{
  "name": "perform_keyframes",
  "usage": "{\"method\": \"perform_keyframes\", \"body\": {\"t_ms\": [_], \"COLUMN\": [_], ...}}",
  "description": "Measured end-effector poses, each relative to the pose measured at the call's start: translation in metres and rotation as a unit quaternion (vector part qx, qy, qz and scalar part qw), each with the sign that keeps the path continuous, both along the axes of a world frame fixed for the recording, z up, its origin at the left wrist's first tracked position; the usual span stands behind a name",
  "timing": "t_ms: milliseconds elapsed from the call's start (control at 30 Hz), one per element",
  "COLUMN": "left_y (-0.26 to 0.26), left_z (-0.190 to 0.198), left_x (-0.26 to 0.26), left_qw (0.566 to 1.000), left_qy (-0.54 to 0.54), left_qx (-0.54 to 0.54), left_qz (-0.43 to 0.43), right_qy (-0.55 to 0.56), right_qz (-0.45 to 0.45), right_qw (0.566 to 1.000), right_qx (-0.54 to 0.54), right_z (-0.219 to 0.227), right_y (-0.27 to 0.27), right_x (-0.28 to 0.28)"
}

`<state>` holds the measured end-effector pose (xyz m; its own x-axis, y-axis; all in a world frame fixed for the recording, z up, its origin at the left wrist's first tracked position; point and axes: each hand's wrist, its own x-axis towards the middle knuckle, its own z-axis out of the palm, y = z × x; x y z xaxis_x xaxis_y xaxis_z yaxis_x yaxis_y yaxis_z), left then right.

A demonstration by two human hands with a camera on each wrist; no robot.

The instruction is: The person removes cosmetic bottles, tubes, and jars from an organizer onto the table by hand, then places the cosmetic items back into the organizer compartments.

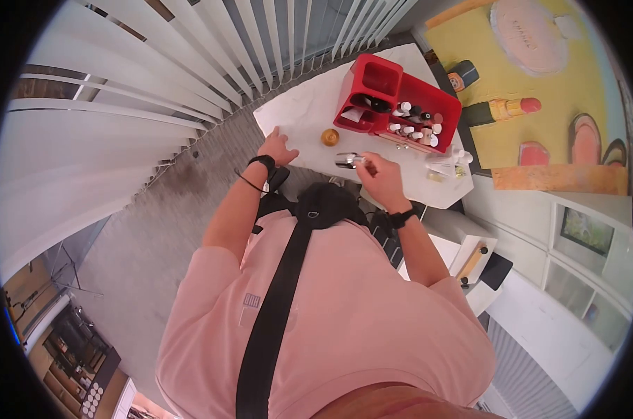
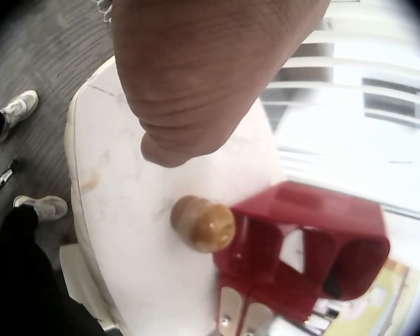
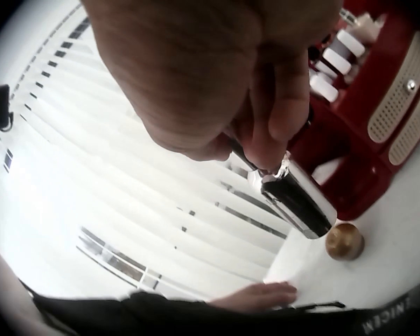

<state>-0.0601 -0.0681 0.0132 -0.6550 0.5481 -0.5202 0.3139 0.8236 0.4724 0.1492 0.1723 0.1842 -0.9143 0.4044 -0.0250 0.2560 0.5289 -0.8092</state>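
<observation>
The right hand point(image 1: 383, 183) pinches a shiny silver cylinder point(image 1: 348, 160) above the front of the white table point(image 1: 306, 150). Seen from the right wrist, the cylinder point(image 3: 297, 199) points down and away from the fingertips of that hand point(image 3: 266, 91). The left hand point(image 1: 278, 148) is low at the table's left part, fingers extended, holding nothing visible; whether it touches the top I cannot tell. Its fingers are mostly out of sight in the left wrist view, where the back part of the hand point(image 2: 189, 84) shows. A round golden-brown object point(image 1: 330, 137) stands on the table between the hands.
Behind the hands stands a red organizer point(image 1: 379, 77) with several white-capped bottles point(image 1: 418, 129). Small clear items point(image 1: 448, 166) lie at the table's right. White vertical blinds point(image 1: 170, 56) hang behind, and a painting point(image 1: 540, 84) is at the right. Drawers stand below the table's right side.
</observation>
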Motion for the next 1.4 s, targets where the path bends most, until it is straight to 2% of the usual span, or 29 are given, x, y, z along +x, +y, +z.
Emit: {"method": "perform_keyframes", "body": {"t_ms": [67, 167, 700, 1100, 1233, 1400], "left_y": [-0.001, -0.003, -0.003, -0.006, -0.006, -0.009], "left_z": [0.000, 0.004, 0.013, 0.002, -0.005, 0.000], "left_x": [0.001, -0.002, -0.001, 0.002, -0.002, -0.002], "left_qw": [1.000, 1.000, 1.000, 1.000, 0.999, 0.999], "left_qy": [-0.001, -0.013, -0.029, 0.001, -0.006, 0.000], "left_qx": [0.000, -0.005, 0.000, 0.026, 0.032, 0.031], "left_qz": [-0.003, -0.009, 0.000, 0.010, -0.023, -0.022], "right_qy": [-0.029, -0.043, -0.016, -0.032, -0.044, -0.061], "right_qz": [0.062, 0.107, 0.119, 0.094, 0.090, 0.074], "right_qw": [0.998, 0.993, 0.988, 0.989, 0.990, 0.992], "right_qx": [0.011, 0.031, 0.095, 0.107, 0.099, 0.086], "right_z": [-0.017, -0.041, -0.086, -0.088, -0.085, -0.063], "right_y": [-0.008, -0.019, -0.046, -0.050, -0.048, -0.035], "right_x": [-0.003, -0.014, -0.067, -0.081, -0.076, -0.064]}}
